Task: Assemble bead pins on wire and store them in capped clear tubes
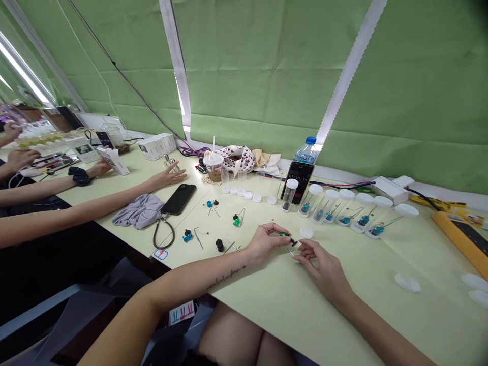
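Observation:
Between its fingertips my left hand point(269, 240) pinches a small green and black part point(290, 237). Close on its right, my right hand point(320, 262) has thumb and fingers closed on a thin metal rod point(292, 252) that looks like a hex key. Left of my hands lie small parts with L-shaped hex keys: a green and black one point(236, 220), a black one point(219, 245), a blue and black one point(187, 236). A white round cap point(306, 233) lies just behind my hands.
Clear tubes with white caps point(346, 194), several holding blue parts, stand back right beside a propped phone point(299, 180) and bottle point(306, 150). An orange device point(463, 239) is far right. A co-worker's hand point(168, 175), a dark phone point(179, 199) and a drink cup point(213, 165) are left.

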A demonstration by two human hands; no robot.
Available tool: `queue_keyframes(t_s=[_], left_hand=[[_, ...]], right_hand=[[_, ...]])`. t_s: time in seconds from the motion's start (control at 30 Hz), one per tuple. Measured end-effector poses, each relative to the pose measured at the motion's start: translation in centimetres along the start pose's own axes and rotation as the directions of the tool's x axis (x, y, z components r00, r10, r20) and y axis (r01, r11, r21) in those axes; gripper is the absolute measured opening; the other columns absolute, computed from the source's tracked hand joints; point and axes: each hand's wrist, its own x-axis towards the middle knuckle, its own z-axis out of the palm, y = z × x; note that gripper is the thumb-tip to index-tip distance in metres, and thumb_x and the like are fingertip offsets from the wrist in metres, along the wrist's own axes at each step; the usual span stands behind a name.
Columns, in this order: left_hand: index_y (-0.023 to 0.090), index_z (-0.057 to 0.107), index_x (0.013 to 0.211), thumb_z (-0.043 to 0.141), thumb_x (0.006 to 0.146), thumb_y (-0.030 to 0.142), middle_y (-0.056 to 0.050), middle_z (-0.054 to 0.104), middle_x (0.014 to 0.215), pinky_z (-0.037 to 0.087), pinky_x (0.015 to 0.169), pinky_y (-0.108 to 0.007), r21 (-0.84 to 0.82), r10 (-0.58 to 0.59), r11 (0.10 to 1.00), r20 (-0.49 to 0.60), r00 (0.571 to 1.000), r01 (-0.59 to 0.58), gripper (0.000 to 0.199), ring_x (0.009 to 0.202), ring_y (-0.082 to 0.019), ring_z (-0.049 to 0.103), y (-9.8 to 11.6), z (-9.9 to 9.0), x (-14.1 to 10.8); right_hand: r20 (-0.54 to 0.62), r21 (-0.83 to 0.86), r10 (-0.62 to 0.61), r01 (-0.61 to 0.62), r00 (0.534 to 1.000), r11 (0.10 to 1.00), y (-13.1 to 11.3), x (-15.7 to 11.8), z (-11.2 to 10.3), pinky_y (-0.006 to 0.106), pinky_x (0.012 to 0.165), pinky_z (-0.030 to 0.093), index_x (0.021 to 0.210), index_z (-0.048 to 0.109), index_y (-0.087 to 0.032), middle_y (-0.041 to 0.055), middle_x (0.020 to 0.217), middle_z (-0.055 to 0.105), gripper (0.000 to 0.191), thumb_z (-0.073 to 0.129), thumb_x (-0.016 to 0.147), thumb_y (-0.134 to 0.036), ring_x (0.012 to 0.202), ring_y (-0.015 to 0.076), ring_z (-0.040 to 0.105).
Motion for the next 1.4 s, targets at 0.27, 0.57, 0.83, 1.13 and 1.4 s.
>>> queue_keyframes(t_s=[0.27,0.57,0.83,1.13,1.4], left_hand=[[0.008,0.063,0.079,0.084,0.050,0.025,-0.007,0.066,0.077,0.047,0.083,-0.035,0.013,-0.091,0.996,0.086,0.992,0.091,0.040,0.071,-0.014,0.064,-0.5,0.0,-0.2],[0.008,0.063,0.081,0.083,0.053,0.025,-0.010,0.068,0.082,0.045,0.091,-0.040,-0.006,-0.135,0.990,0.168,0.977,0.138,0.039,0.078,-0.018,0.066,0.1,-0.4,-0.2],[0.008,0.063,0.080,0.083,0.052,0.024,-0.009,0.068,0.080,0.046,0.089,-0.040,-0.019,-0.149,0.988,0.198,0.969,0.156,0.038,0.078,-0.018,0.066,0.3,-0.4,-0.1],[0.008,0.062,0.080,0.083,0.051,0.024,-0.009,0.068,0.078,0.046,0.090,-0.039,-0.023,-0.158,0.986,0.205,0.966,0.166,0.039,0.079,-0.018,0.066,0.4,-0.3,-0.1],[0.009,0.062,0.080,0.084,0.049,0.023,-0.008,0.068,0.079,0.048,0.083,-0.033,-0.013,-0.200,0.978,0.206,0.958,0.207,0.040,0.075,-0.016,0.066,0.6,-0.2,-0.1]], right_hand=[[-0.018,-0.063,-0.129,0.128,0.991,0.990,-0.4,-0.1,-0.1,0.024,0.060,0.052,0.095,0.054,-0.021,0.0030,0.083,0.065,0.010,0.047,0.089,-0.025,0.067,0.0133,0.064],[-0.072,-0.092,-0.198,0.191,0.978,0.977,-0.1,0.2,-0.3,0.028,0.073,0.053,0.103,0.053,-0.021,0.0077,0.096,0.062,0.018,0.048,0.087,-0.016,0.083,0.0161,0.063],[-0.077,-0.090,-0.216,0.209,0.973,0.974,-0.3,0.2,-0.6,0.026,0.069,0.053,0.098,0.057,-0.021,0.0062,0.092,0.062,0.013,0.050,0.087,-0.019,0.075,0.0140,0.063],[-0.074,-0.114,-0.252,0.242,0.965,0.963,0.0,-0.1,-0.5,0.027,0.069,0.052,0.100,0.057,-0.021,0.0075,0.092,0.062,0.015,0.051,0.087,-0.018,0.077,0.0146,0.062],[-0.095,-0.109,-0.270,0.260,0.958,0.959,-0.3,0.0,-0.8,0.028,0.074,0.053,0.099,0.058,-0.021,0.0067,0.093,0.063,0.015,0.052,0.086,-0.015,0.084,0.0158,0.063]])
